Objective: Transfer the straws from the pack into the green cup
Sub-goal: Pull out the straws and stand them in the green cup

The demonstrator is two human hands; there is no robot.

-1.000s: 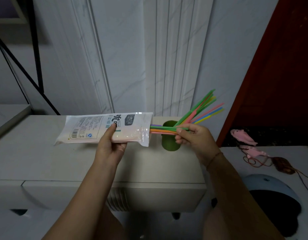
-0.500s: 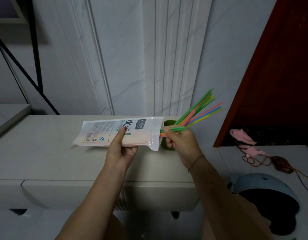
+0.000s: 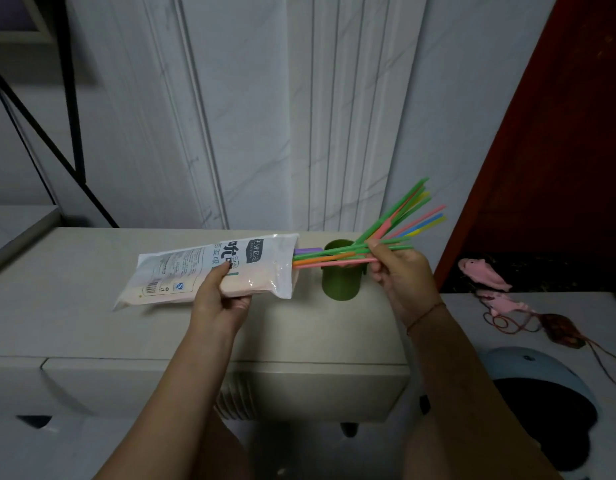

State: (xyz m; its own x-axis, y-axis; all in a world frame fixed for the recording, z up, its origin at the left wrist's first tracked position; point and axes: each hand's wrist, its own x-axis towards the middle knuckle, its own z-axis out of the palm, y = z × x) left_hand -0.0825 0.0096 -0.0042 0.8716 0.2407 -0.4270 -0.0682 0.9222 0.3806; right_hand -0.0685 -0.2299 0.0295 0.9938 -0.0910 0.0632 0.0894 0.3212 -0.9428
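Note:
My left hand [image 3: 219, 296] grips a white plastic straw pack [image 3: 209, 268], held level above the white cabinet top with its open end facing right. Several coloured straws [image 3: 330, 258] stick out of that opening, and my right hand [image 3: 398, 271] pinches them a little right of the pack, in front of the green cup. The green cup [image 3: 341, 282] stands upright on the cabinet between my hands. Several more straws [image 3: 407, 213] lean out of the cup, fanning up and to the right.
The white cabinet top [image 3: 74, 271] stretches left of the cup, against a white panelled wall. On the right stands a dark red door [image 3: 559, 150]. Below it, a lower white surface holds pink fish-shaped toys [image 3: 483, 275] with cords, and a light blue rounded object [image 3: 541, 393].
My right hand has pulled the pinched straws to the right, further out of the pack. The pack has shifted slightly left, so the green cup shows between the hands.

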